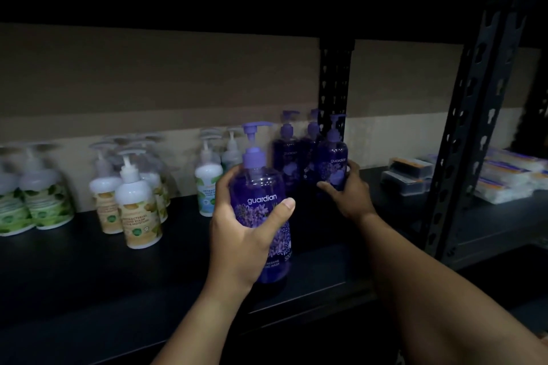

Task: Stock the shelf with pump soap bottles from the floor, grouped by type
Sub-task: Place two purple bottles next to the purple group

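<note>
My left hand (246, 234) grips a purple pump soap bottle (261, 201) labelled guardian, upright over the front of the black shelf (89, 270). My right hand (351, 191) holds a second purple bottle (333, 157) standing further back on the shelf. Two more purple bottles (298, 151) stand just behind it by the rear post. To the left stand white pump bottles in groups: blue-label ones (209, 181), yellow-label ones (136, 198) and green-label ones (35, 195).
A black perforated upright (471, 115) bounds the shelf bay on the right. Beyond it lie stacked wrapped packs (504, 178) and dark boxes (409, 175). The underside of the upper shelf hangs overhead. A brown backboard closes the rear.
</note>
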A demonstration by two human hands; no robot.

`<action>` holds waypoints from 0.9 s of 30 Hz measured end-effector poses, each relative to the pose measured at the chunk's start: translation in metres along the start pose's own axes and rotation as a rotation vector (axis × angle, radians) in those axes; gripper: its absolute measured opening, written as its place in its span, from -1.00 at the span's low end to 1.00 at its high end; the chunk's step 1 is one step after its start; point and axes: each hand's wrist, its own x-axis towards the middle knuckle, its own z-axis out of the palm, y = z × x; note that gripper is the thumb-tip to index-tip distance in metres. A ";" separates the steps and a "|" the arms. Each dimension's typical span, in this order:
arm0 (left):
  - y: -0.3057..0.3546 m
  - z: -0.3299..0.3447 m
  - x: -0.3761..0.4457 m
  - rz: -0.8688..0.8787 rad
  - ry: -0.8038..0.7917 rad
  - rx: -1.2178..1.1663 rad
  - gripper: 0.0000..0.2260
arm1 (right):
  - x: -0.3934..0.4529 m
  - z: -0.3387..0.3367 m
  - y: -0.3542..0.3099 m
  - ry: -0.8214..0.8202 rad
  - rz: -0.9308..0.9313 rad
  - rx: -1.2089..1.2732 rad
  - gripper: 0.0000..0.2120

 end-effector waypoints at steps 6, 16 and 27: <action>-0.001 -0.005 0.002 -0.006 0.000 0.003 -0.30 | 0.004 0.002 0.000 -0.016 -0.013 -0.085 -0.31; 0.000 -0.011 0.002 0.015 -0.002 0.022 -0.32 | 0.002 0.003 -0.002 -0.033 0.014 -0.115 -0.42; -0.002 -0.012 0.002 0.047 -0.002 0.013 -0.33 | 0.003 0.005 -0.003 -0.099 0.107 -0.161 -0.25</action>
